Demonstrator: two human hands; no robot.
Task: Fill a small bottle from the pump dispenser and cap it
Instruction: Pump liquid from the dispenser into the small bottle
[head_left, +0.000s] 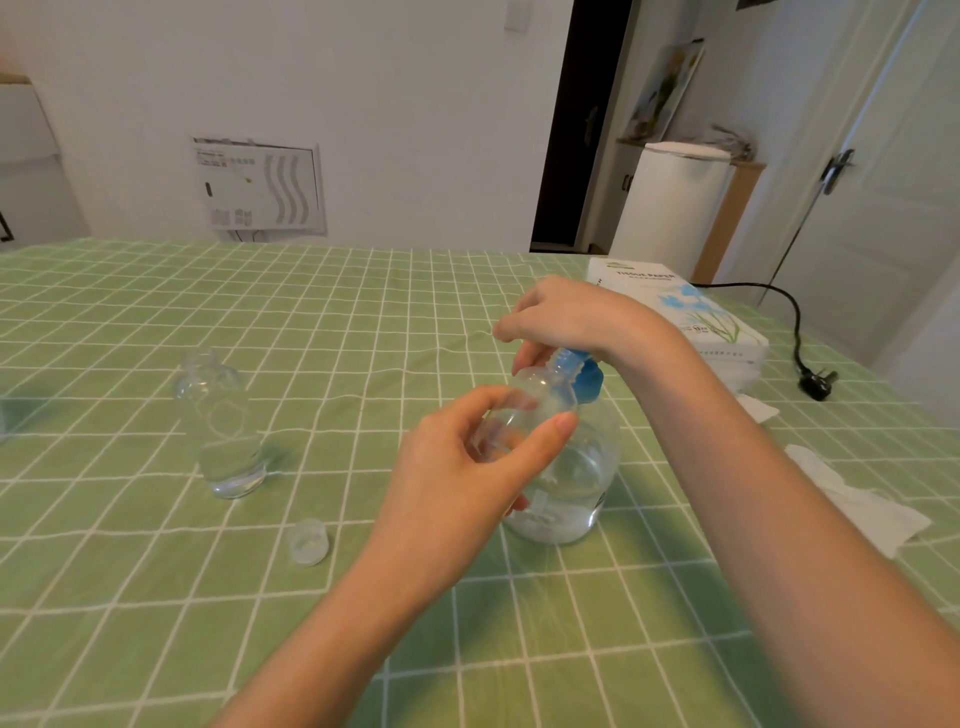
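Head view: tissue box reads "TISSUE PAPER"; other labels illegible.

Home room, checked tablecloth, tissue box

You are looking at a small clear bottle tilting with its open neck meeting the blue nozzle at about 1 o'clock. The pump dispenser, a clear rounded bottle with a blue pump head, is standing upright just behind it, partly full of clear liquid. A small translucent cap is lying at 8 o'clock, well apart.
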